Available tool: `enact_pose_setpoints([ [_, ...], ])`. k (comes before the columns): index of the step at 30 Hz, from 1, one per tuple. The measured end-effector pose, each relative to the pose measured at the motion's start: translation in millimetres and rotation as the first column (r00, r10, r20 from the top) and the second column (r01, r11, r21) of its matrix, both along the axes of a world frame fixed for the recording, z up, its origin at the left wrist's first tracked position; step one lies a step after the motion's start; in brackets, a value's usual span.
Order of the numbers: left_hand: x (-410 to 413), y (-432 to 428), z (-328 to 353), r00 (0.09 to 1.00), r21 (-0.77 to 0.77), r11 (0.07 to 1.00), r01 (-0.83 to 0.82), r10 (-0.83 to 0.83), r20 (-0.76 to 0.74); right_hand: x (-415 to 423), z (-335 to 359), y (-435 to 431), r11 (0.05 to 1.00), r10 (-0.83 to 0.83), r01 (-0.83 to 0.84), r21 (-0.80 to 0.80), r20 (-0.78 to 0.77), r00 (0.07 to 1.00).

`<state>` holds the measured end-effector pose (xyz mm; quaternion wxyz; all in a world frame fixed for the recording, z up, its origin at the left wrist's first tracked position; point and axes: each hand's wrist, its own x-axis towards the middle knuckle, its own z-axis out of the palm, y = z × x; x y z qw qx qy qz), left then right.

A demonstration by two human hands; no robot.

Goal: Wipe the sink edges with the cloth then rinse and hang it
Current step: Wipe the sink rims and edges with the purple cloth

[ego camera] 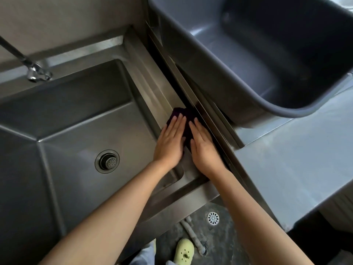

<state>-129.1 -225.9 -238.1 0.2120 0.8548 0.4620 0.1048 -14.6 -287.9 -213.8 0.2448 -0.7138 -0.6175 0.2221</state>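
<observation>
One cloth [180,113] under left hand [169,142], right hand [205,150]

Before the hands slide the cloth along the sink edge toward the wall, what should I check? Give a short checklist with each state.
1. Left hand and right hand flat on the cloth: ok.
2. Cloth lies on the sink edge: ok.
3. Edge ahead free of objects: ok.
4. Tub stands off the edge: ok.
5. Cloth damp enough: cannot tell.
</observation>
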Motion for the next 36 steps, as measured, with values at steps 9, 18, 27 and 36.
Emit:
enact_pose_setpoints([
  [9,-18.2,77.0,-4.8,0.996,0.025,0.998,-0.065,0.064,0.059,-17.5,-19.4,48.4,0.996,0.081,-0.062,-0.063,0.373,0.924],
  [18,-28.9,145.1,-10.8,0.992,0.132,0.984,-0.124,0.125,0.004,-29.2,-15.5,138.0,0.994,0.095,-0.071,-0.079,0.365,0.926],
  [27,-42.0,212.8,-9.5,0.989,0.246,0.966,-0.074,0.102,-0.104,-45.9,-16.9,208.7,0.996,0.079,-0.056,-0.073,0.377,0.923],
  [36,-52.1,267.8,-6.8,0.985,0.259,0.965,-0.047,0.088,-0.149,-56.3,-16.0,263.4,0.993,0.09,-0.053,-0.101,0.405,0.91],
])
